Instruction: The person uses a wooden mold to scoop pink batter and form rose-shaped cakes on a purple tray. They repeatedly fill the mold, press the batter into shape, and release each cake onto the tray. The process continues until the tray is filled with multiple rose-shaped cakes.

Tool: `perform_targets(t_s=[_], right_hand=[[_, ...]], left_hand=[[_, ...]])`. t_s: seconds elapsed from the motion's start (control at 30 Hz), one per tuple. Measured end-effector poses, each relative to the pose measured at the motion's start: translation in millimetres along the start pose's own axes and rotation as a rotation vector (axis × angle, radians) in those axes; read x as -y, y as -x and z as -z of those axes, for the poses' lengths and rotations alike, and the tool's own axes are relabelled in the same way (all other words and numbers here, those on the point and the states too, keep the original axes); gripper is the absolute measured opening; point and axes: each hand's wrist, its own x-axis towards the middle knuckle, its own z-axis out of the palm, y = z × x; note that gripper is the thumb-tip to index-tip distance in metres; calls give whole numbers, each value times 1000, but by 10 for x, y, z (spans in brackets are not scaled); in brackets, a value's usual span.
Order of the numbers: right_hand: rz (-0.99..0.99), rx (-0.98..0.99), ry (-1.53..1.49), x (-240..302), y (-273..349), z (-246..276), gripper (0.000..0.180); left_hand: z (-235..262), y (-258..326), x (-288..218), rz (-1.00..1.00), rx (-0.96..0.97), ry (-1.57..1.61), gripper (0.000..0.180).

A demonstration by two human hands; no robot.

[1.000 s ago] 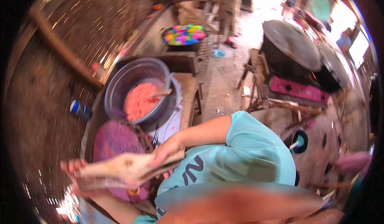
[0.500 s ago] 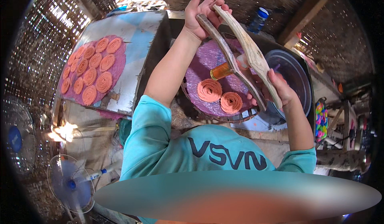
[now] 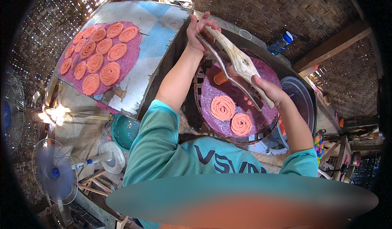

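Note:
Both my hands hold a two-handled wooden press above a round tray (image 3: pixel 267 118) lined with purple netting. Its pale wooden handle (image 3: pixel 241 64) lies beside a darker, thinner handle (image 3: pixel 217 60). Between them an orange-brown cylinder (image 3: pixel 219 78) points down toward the tray, mostly hidden. My left hand (image 3: pixel 200 32) grips the far-left ends, thumb sticking out. Around the near-right ends is my right hand (image 3: pixel 267 92), with some fingertips showing below. Two orange spirals of dough strands, one larger spiral (image 3: pixel 223 107) and one smaller spiral (image 3: pixel 241 124), lie on the netting.
Several orange spirals (image 3: pixel 95 63) cover purple netting on a worn table (image 3: pixel 134 86) at left. A clear basin (image 3: pixel 300 92) stands right of the tray, a blue bottle (image 3: pixel 281 43) behind. A green basin (image 3: pixel 122 131) and a standing fan (image 3: pixel 55 172) are at lower left.
The view has shifted. The press has tilted, so less of its cylinder shows and its handles look closer together. My left fingers are more curled round the handle ends. Two spirals still lie on the tray.

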Motion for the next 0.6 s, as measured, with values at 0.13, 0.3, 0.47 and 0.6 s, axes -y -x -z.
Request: perform_targets(t_s=[0.13,0.3,0.47,0.6], right_hand=[[-49,-49,-16,80,143,-97,65],[66,-208,245,297,271,-145,65],[264,-287,323,186,410,-233,67],[176,-315,431,476,452,-308,61]], left_hand=[[-36,72,9,-27,30,42,57],[-303,14,-85,-121,39,-49,54],[-456,95,-147,-48,152,39,54],[-606,26,-197,-115,125,1,54]])
